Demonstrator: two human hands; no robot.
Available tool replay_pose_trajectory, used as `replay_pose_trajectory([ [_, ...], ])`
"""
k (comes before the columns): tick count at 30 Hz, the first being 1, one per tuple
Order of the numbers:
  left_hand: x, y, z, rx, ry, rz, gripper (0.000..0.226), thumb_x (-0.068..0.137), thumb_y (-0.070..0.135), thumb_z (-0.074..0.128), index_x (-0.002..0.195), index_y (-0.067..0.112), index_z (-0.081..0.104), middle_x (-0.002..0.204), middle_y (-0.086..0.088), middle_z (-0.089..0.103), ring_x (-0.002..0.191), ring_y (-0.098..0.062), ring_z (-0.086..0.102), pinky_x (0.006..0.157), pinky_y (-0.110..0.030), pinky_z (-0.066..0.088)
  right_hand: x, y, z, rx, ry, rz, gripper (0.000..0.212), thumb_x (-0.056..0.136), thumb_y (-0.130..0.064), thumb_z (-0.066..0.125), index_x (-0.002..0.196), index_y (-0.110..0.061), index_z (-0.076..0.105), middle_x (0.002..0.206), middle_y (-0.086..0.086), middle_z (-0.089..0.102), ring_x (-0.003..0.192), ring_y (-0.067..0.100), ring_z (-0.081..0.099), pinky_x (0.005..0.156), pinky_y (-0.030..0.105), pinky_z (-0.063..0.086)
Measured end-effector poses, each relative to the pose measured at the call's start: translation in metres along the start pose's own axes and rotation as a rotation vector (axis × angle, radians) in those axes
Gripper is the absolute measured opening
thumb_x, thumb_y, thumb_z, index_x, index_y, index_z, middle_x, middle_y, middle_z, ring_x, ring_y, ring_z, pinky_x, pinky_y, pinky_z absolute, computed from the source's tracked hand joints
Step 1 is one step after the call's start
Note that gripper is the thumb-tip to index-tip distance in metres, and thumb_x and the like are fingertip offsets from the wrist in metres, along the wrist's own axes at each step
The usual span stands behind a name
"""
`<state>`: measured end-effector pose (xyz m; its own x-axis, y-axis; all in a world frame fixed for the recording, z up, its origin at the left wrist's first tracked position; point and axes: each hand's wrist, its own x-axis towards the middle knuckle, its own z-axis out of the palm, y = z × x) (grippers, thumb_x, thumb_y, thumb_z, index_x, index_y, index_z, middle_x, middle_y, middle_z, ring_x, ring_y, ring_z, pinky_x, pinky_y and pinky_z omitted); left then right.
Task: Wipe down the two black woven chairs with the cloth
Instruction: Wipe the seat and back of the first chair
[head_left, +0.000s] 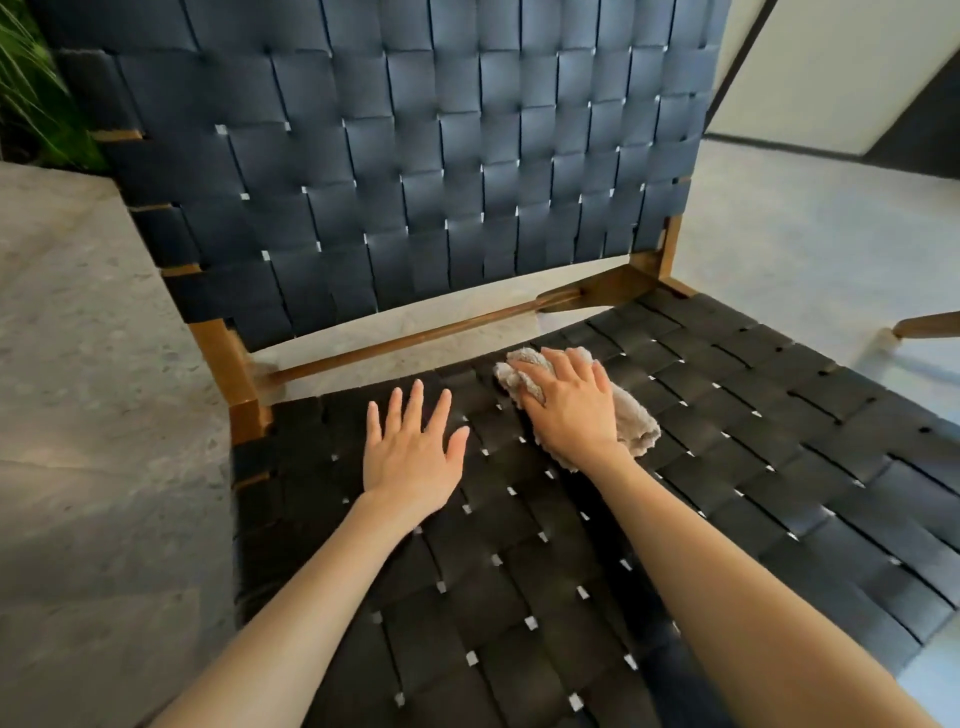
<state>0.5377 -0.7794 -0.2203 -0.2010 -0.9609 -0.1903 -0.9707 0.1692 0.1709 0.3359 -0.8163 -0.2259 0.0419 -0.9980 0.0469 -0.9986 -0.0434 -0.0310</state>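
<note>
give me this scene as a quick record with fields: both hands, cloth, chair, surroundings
left hand: flat on the seat, fingers spread, holds nothing
right hand: on top of the cloth, fingers bent over it, pressing it to the seat
cloth: beige, bunched, near the seat's rear edge
chair: black woven seat and backrest, brown wooden frame
surroundings: grey stone floor; green plant at upper left
</note>
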Motion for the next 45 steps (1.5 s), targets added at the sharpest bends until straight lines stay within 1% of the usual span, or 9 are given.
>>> replay_pose_trajectory([
  [2,0.016,0.017,0.007,0.012,0.021,0.034,0.056,0.098,0.054,0.008,0.15,0.037,-0.004,0.161,-0.002,-0.008,0.147,-0.029,-0.009,0.115,-0.052,-0.008,0.005,0.041,-0.005,-0.07,0.011,0.057,0.045,0.099,-0.047,0.035,0.143,-0.041,0.035,0.151,-0.001,0.034,0.141,0.027,0.021,0.117,0.047,0.013],
  [6,0.047,0.041,0.018,0.03,0.048,0.049,0.061,0.094,0.06,0.005,0.149,0.038,-0.009,0.161,0.0,-0.007,0.147,-0.029,-0.009,0.112,-0.059,-0.009,0.023,0.112,-0.014,-0.181,0.029,0.185,0.046,0.099,-0.042,0.036,0.144,-0.04,0.033,0.153,0.001,0.03,0.142,0.03,0.016,0.116,0.049,0.01],
  [12,0.067,0.046,0.029,0.035,0.1,0.052,0.073,0.075,0.066,-0.018,0.146,0.045,-0.016,0.161,-0.003,-0.007,0.147,-0.029,-0.007,0.114,-0.057,-0.005,0.063,0.161,-0.014,-0.2,0.121,0.297,0.043,0.098,-0.036,0.04,0.14,-0.039,0.041,0.15,0.005,0.037,0.14,0.034,0.018,0.112,0.051,0.01],
  [20,0.068,0.045,0.033,0.039,0.154,0.063,0.07,0.074,0.065,-0.021,0.141,0.046,-0.02,0.161,-0.003,-0.004,0.148,-0.028,-0.004,0.114,-0.055,-0.006,0.109,0.167,-0.01,-0.055,0.148,0.098,0.037,0.1,-0.031,0.04,0.136,-0.031,0.05,0.139,0.004,0.05,0.126,0.03,0.038,0.107,0.041,0.018],
  [25,0.065,0.044,0.03,0.024,0.129,0.072,0.068,0.083,0.065,-0.01,0.148,0.044,-0.008,0.161,-0.006,-0.005,0.147,-0.029,-0.005,0.114,-0.052,-0.009,0.106,0.157,-0.01,0.126,0.097,0.003,0.034,0.101,-0.024,0.043,0.132,-0.017,0.055,0.128,0.012,0.06,0.115,0.033,0.046,0.098,0.038,0.028],
  [28,0.063,0.039,0.024,-0.013,0.106,0.118,0.062,0.091,0.064,0.006,0.149,0.042,-0.004,0.161,-0.006,-0.006,0.147,-0.025,-0.006,0.114,-0.04,-0.009,0.096,0.144,-0.009,0.199,0.077,-0.016,0.033,0.102,-0.026,0.041,0.128,-0.015,0.058,0.121,0.014,0.063,0.112,0.032,0.047,0.097,0.038,0.031],
  [32,0.044,0.011,0.011,-0.071,0.038,0.197,0.064,0.09,0.062,0.002,0.15,0.04,0.0,0.16,0.007,-0.005,0.146,-0.01,-0.008,0.112,-0.029,-0.009,0.085,0.107,-0.004,0.297,0.039,-0.025,0.035,0.102,-0.026,0.04,0.131,-0.016,0.056,0.123,0.013,0.06,0.114,0.03,0.045,0.099,0.034,0.029],
  [39,-0.013,-0.042,-0.006,0.001,-0.018,0.084,0.061,0.097,0.056,0.008,0.151,0.03,-0.006,0.16,0.007,-0.011,0.146,-0.011,-0.013,0.115,-0.034,-0.011,0.053,-0.022,0.009,0.487,0.012,-0.14,0.033,0.102,-0.027,0.041,0.129,-0.019,0.058,0.12,0.008,0.061,0.113,0.024,0.042,0.099,0.035,0.029],
  [45,-0.059,-0.074,-0.021,0.073,0.039,-0.174,0.074,0.096,0.059,0.013,0.152,0.012,-0.003,0.159,-0.01,-0.014,0.145,-0.025,-0.02,0.114,-0.041,-0.012,0.034,-0.13,0.014,0.504,-0.024,-0.291,0.036,0.101,-0.023,0.044,0.136,-0.021,0.052,0.126,0.005,0.058,0.116,0.022,0.04,0.102,0.036,0.03],
])
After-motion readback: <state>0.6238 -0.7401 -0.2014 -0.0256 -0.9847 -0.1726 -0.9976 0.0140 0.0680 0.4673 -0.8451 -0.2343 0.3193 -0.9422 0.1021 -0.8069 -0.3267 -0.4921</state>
